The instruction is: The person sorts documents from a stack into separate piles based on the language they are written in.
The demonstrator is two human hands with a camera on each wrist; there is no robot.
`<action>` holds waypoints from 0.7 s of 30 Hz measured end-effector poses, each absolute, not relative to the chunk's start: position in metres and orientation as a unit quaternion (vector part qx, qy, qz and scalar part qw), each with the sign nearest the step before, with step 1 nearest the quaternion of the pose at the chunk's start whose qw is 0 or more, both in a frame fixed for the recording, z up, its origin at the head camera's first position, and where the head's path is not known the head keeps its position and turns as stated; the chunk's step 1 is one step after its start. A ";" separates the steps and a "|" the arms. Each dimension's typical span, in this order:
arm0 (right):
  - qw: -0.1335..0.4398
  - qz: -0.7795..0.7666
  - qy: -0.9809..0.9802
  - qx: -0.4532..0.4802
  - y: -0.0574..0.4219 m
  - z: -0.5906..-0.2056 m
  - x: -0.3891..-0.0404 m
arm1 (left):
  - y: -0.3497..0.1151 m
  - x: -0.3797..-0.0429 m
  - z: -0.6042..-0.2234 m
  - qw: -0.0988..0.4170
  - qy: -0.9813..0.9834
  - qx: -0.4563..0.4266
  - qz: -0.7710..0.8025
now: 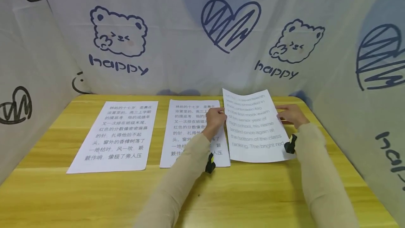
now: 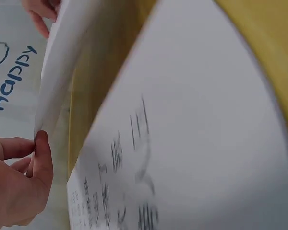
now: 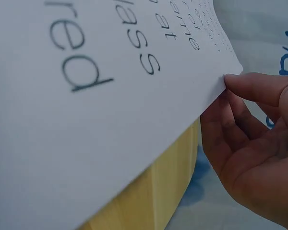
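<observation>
Pinched right page [image 1: 256, 127], not yet flat, in curled fingers of left hand [image 1: 216, 120] and right hand [image 1: 292, 114]; had left page [image 1: 117, 138], middle page [image 1: 185, 133] flat

Yellow wood-grain table [image 1: 95, 200]; 2 sheets of Chinese print [image 1: 118, 136], side by side.

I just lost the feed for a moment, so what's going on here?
A person's left hand and right hand pinch opposite side edges of the English-text sheet. Its far edge is lifted off the wood-grain table; whether its near edge touches is unclear. To its left, two Chinese-text sheets lie side by side, apart.
</observation>
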State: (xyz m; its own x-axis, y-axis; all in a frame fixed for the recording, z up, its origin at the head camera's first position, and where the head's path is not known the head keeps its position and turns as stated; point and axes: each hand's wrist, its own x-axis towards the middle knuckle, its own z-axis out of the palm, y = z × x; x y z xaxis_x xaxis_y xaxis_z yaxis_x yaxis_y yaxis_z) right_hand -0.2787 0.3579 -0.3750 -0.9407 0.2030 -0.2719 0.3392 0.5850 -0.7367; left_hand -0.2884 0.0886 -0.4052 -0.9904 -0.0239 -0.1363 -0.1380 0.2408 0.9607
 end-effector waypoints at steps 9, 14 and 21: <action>0.080 -0.435 0.877 0.189 0.369 -0.384 -0.275 | 0.115 -0.286 -0.401 0.048 0.788 -0.080 0.608; 0.070 -0.428 0.881 0.190 0.372 -0.387 -0.276 | 0.118 -0.285 -0.400 0.042 0.787 -0.083 0.610; 0.061 -0.420 0.883 0.198 0.370 -0.385 -0.277 | 0.117 -0.284 -0.404 0.054 0.779 -0.084 0.619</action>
